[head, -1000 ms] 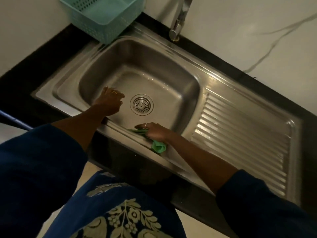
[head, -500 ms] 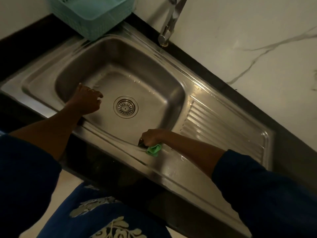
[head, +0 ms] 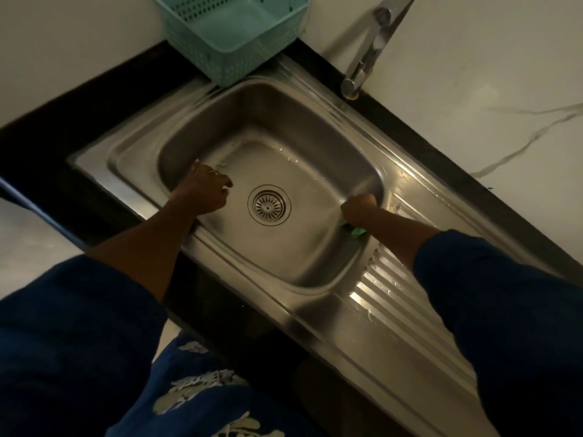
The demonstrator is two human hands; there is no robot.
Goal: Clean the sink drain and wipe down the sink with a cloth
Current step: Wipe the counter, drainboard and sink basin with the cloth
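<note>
A stainless steel sink (head: 315, 127) is set into a dark counter, with a round slotted drain (head: 269, 205) in the middle of its basin floor. My right hand (head: 359, 209) is fisted on a green cloth (head: 355, 230) and presses it against the basin's right inner wall, near the rim. Only a small fold of the cloth shows below the wrist. My left hand (head: 205, 190) rests on the basin's left side, left of the drain, fingers curled with nothing visible in them.
A ribbed draining board (head: 419, 313) runs to the right of the basin. A metal tap (head: 366, 61) stands at the back rim. A teal plastic basket (head: 233, 29) sits on the counter (head: 94, 99) behind the sink. A marbled white wall is at the back right.
My right hand has carried the green cloth from the sink's near front rim to the basin's right inner wall. My left hand has stayed beside the drain. The camera view has shifted.
</note>
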